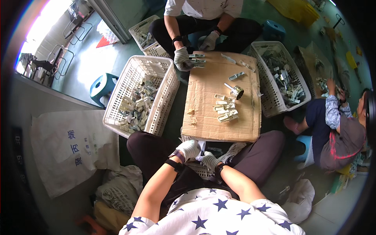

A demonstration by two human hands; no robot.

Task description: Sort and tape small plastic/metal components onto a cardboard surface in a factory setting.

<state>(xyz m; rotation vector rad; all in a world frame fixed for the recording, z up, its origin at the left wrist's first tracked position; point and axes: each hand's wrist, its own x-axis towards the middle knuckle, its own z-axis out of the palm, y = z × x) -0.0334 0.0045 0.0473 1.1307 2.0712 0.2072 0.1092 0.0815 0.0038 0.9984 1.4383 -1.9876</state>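
Grey small flat part point(214, 149) between gloved left hand point(189, 149), right hand point(210, 159).

A sheet of cardboard point(203, 113) is laid flat between 2 white baskets of metal parts, one point(135, 96) at its left edge and one point(280, 76) at its right edge. Near the cardboard's middle a small round tin point(237, 92) is seen, with a row of pale clips point(225, 109) just below it. A blue stool point(102, 87) is placed left of the left basket. A white printed sack point(66, 147) is spread on the floor at the lower left.
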